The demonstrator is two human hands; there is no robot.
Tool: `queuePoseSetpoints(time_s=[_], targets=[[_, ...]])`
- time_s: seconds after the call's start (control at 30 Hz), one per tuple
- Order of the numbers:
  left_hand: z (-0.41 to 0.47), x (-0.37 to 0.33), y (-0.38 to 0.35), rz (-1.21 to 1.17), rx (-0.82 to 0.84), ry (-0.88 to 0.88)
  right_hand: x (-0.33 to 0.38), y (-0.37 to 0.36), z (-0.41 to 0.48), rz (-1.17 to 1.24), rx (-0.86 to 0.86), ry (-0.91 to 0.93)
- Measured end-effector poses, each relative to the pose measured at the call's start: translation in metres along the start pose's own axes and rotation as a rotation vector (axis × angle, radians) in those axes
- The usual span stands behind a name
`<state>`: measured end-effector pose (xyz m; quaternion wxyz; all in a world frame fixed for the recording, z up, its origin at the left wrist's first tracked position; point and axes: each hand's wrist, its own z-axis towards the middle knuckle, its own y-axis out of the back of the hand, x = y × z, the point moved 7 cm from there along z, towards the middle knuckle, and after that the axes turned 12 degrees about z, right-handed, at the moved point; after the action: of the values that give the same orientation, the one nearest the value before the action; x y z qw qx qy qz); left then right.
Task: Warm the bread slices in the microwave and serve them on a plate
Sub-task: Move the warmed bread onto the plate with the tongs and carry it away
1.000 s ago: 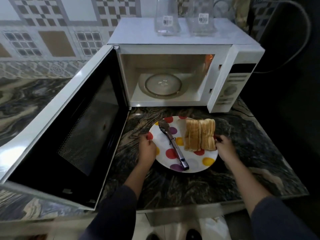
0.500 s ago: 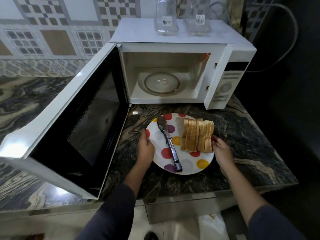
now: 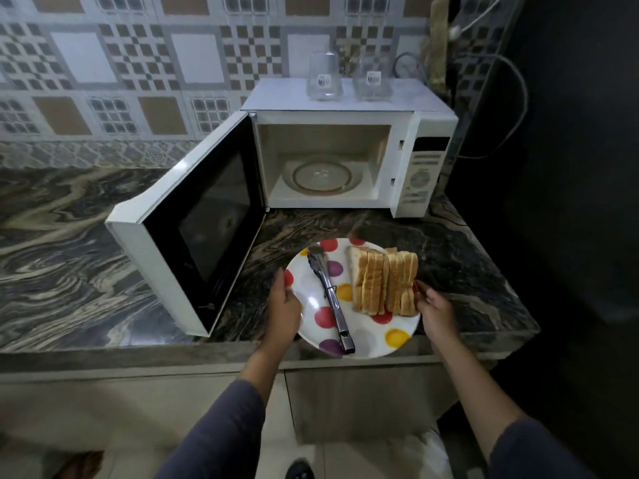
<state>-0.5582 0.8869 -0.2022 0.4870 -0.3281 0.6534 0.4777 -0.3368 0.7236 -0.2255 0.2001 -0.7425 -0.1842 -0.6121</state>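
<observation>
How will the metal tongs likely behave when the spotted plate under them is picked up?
The tongs look like smooth polished metal lying loose on a glossy plate, so they would probably slide. Their handle end reaches the plate's near rim, so they might slip off.

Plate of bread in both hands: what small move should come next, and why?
Probably lift the plate toward the open microwave: the left hand and right hand grip its rim, the turntable inside is bare, and the bread slices are on the plate. The metal tongs beside them should likely come off first.
</observation>
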Motion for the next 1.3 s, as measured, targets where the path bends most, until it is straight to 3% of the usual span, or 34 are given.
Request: queuePoseSetpoints(time_s=[0.33,0.67,0.97,1.3], targets=[[-0.112,0.013,0.033,-0.025,-0.069,0.012,-0.005,0.036,-0.093,-0.029,0.096,0.005],[-0.171,0.062,0.103,0.079,-0.222,0.077,-0.039,0.014,-0.164,-0.026,0.207,-0.067],[-0.203,0.111,0.205,0.062,-0.368,0.104,-0.068,-0.071,-0.217,-0.089,0.369,-0.105],[-0.197,0.161,0.367,0.079,-0.499,0.190,-0.096,-0.236,-0.281,-0.112,0.574,-0.114]])
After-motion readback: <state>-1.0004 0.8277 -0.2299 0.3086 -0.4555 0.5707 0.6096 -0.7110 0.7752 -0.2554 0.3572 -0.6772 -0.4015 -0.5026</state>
